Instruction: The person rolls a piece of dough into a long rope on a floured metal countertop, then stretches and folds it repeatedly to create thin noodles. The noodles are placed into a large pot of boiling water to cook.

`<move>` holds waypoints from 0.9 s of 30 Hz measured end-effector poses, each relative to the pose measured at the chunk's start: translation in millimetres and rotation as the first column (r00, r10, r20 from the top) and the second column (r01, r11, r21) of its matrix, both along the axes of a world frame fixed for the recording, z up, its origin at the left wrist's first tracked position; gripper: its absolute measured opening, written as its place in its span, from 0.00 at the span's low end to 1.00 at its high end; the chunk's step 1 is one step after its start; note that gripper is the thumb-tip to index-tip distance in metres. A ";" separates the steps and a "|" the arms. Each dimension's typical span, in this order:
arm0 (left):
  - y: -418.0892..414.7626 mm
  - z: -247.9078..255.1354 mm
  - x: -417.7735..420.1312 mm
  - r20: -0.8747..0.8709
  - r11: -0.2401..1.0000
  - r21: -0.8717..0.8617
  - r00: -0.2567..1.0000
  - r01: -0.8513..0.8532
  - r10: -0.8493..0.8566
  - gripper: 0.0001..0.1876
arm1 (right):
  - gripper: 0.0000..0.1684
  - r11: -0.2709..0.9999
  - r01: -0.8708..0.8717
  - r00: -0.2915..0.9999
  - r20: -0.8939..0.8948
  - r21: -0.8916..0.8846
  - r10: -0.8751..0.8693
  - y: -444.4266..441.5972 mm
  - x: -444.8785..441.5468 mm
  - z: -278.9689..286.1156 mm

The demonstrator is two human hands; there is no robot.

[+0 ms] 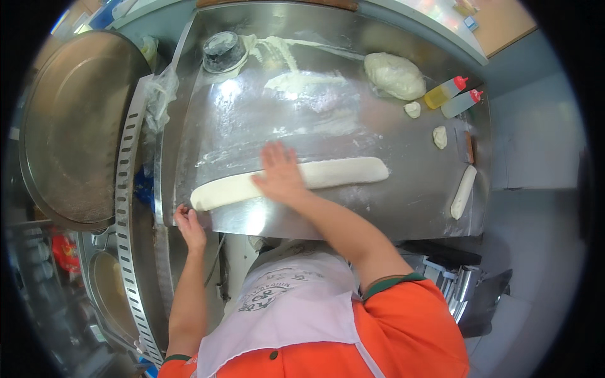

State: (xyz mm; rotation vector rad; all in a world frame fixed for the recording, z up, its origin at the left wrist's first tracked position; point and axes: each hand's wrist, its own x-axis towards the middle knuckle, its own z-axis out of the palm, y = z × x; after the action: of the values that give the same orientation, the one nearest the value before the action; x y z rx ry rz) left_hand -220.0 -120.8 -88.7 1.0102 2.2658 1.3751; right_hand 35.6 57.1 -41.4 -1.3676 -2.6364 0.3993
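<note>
A long, flattened strip of white dough (345, 171) lies across the front of the steel worktable, slightly tilted, its left end lower in view. My right hand (280, 172) rests flat on it left of its middle, fingers pointing away from me and slightly blurred. That palm hides part of the dough. My left hand (190, 227) is at the table's front left corner, just beside the strip's left end, with its fingers loosely curled and nothing visible in them. Whether its fingertips touch the dough I cannot tell.
Flour (302, 82) is strewn toward the back, near a dark round container (222, 51). At the right are a large covered dough mass (394, 75), two squeeze bottles (444, 94), small dough lumps (440, 137), a scraper (465, 145) and a dough roll (463, 192). A big round pan (80, 127) stands left.
</note>
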 end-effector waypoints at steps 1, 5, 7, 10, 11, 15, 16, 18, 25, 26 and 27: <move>1.4 -4.9 -2.0 -0.016 1.000 0.023 1.000 -0.018 0.018 0.19 | 0.43 0.999 0.040 0.999 0.002 0.036 -0.040 11.0 42.8 -4.2; 22.3 6.3 3.7 -0.154 0.971 -0.189 0.981 -0.145 0.116 0.21 | 0.43 0.976 0.216 0.937 0.279 0.013 -0.211 42.2 199.7 8.4; 34.4 5.0 -9.7 -0.097 0.943 -0.269 0.980 -0.196 0.176 0.23 | 0.43 0.954 0.297 0.913 0.283 0.034 -0.294 52.2 255.8 7.7; 52.3 7.8 -19.6 0.122 0.921 -0.327 0.957 -0.212 0.264 0.23 | 0.40 0.923 0.372 0.886 0.257 0.103 -0.386 66.1 291.3 3.8; 56.5 12.8 -16.0 0.144 0.894 -0.406 0.953 -0.188 0.266 0.22 | 0.38 0.916 0.401 0.892 0.222 0.018 -0.395 62.9 297.7 2.6; 71.2 48.7 -9.1 0.386 0.823 -0.566 0.865 -0.054 0.322 0.17 | 0.30 0.852 0.461 0.882 0.024 -0.249 -0.470 58.9 296.6 18.6; 69.8 51.9 -12.8 0.503 0.847 -0.531 0.815 0.031 0.286 0.17 | 0.28 0.825 0.474 0.862 -0.032 -0.308 -0.507 58.9 295.7 15.9; 69.3 66.7 -7.9 0.563 0.879 -0.460 0.807 0.125 0.179 0.15 | 0.26 0.767 0.510 0.811 -0.080 -0.389 -0.580 58.8 294.8 8.6; 68.7 53.6 40.7 -0.250 0.959 -0.269 0.968 -0.090 0.021 0.23 | 0.22 0.777 0.533 0.777 -0.170 -0.337 -0.606 40.9 281.4 -12.3; 78.0 52.8 50.5 -0.266 0.949 -0.286 0.963 -0.130 0.051 0.23 | 0.21 0.759 0.582 0.739 -0.201 -0.291 -0.643 33.0 278.1 -11.0; 89.9 53.3 58.0 -0.285 0.939 -0.299 0.955 -0.169 0.082 0.23 | 0.21 0.737 0.629 0.697 -0.241 -0.247 -0.676 26.5 267.4 -5.1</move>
State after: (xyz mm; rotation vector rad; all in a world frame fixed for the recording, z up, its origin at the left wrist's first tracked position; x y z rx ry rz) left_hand -162.0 -30.9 -35.5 1.0022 2.6846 0.9081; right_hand 303.0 83.6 -46.5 -1.9738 -1.7223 0.6440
